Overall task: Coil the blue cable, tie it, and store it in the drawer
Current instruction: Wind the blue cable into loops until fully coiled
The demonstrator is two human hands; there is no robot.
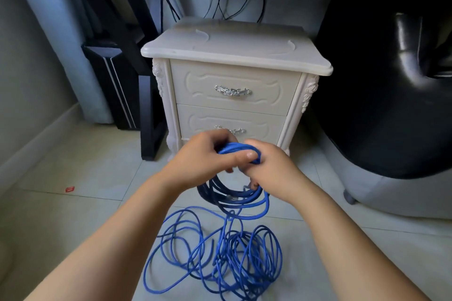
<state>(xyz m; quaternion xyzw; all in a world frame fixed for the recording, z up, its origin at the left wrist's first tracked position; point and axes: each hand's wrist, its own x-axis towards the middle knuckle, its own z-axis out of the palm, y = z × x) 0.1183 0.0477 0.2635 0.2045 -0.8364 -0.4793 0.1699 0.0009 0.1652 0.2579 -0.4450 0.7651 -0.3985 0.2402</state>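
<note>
- Two bare forearms (110, 239) come in from the bottom edge, nearer than anything else, and meet above the floor in front of the cabinet.
- Filling the right side of the room is a big black leather chair (379, 105), glossy where the light catches it.
- Dead ahead stands a white bedside cabinet (234, 44), tucked under a dark desk. Its top drawer (195, 90) and lower drawer (203, 122) are both closed.
- A black box (110, 80) with pale stripes stands on the floor to the left of the cabinet, beside a dark desk leg.
- Most of the blue cable (220, 252) lies in a loose, tangled heap on the pale floor tiles (73, 215) between the arms. From the heap a strand climbs to a coil (234, 198) of several loops, held up in front of the lower drawer — none of it is inside a drawer.
- At the top of the coil, the left hand (208, 154) has its fingers curled round the bunched strands, with the thumb laid flat across them.
- Touching it on the right, the right hand (271, 168) is curled too and grips the coil's right side — its fingertips are tucked under, so I can't see just where they sit.
- Thin dark wires (234, 0) hang down behind the cabinet.
- Each drawer has an ornate silver handle: the upper handle (232, 91) is in plain view, the lower handle (234, 131) partly behind the hands.
- One small red scrap (70, 188) lies on the tiles at the left, well apart from the cable.
</note>
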